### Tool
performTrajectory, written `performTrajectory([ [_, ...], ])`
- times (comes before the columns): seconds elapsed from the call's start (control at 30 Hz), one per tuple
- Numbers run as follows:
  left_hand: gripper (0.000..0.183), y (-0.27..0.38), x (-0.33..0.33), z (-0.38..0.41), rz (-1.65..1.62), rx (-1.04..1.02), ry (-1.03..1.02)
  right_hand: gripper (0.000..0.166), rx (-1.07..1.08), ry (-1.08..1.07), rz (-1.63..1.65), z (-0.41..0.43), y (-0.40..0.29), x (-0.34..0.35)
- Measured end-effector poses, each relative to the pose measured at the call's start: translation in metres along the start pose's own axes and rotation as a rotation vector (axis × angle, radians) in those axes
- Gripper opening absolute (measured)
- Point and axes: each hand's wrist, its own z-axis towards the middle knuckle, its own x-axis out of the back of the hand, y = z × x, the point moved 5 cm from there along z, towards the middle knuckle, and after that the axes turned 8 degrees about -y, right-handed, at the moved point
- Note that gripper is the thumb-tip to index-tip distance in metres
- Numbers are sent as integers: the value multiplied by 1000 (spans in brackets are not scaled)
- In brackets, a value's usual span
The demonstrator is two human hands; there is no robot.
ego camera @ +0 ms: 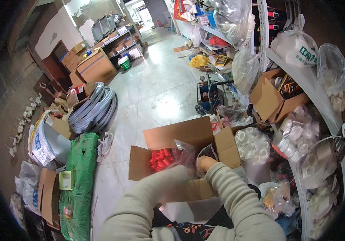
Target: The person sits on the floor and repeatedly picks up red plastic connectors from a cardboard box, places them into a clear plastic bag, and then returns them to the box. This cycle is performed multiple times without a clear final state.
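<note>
An open cardboard box (178, 129) stands before me with its flaps spread. Red plastic pipe fittings (161, 159) lie in its left part, partly under a clear plastic bag (185, 152). My right hand (206, 164) reaches into the right part of the box, at the mouth of a clear bag; its fingers are hidden. My left hand (190, 171) is blurred and mostly hidden beside the bag, so what it holds does not show.
At right, a metal shelf (292, 81) carries bags of white fittings (252, 144) and an open carton (265, 101). At left lie a green wrapped bundle (80, 186), grey shoes (104, 146) and coiled pipe (94, 110). A blue pump with a gauge (205, 93) stands beyond the box.
</note>
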Motion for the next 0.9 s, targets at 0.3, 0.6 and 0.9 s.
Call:
performTrajectory([
  [0.3, 20, 1, 4, -3, -124, -58, 65, 13, -7, 784, 272, -88, -11, 32],
  [0.6, 19, -30, 7, -29, -704, -254, 419, 20, 143, 1001, 434, -141, -13, 61],
  [0.9, 22, -53, -14, -71, -1790, -412, 813, 20, 1025, 731, 2155, -164, -13, 70],
])
